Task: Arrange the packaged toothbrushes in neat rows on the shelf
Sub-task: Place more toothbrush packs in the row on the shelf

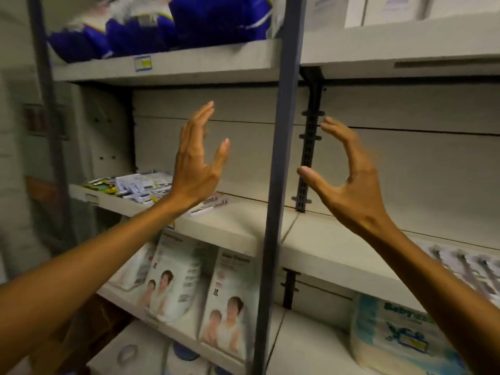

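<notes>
Head view: left hand (196, 169) and right hand (349, 182), fingers spread and holding nothing, hover above white packaged toothbrushes (143, 185) on grey shelf (238, 223).

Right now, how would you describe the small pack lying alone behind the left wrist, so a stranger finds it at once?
Find the grey upright post, then the middle shelf to its left. A single flat white toothbrush pack lies there just past the left hand. Unlike the pile of packs at the shelf's far left end, it lies alone.
</notes>
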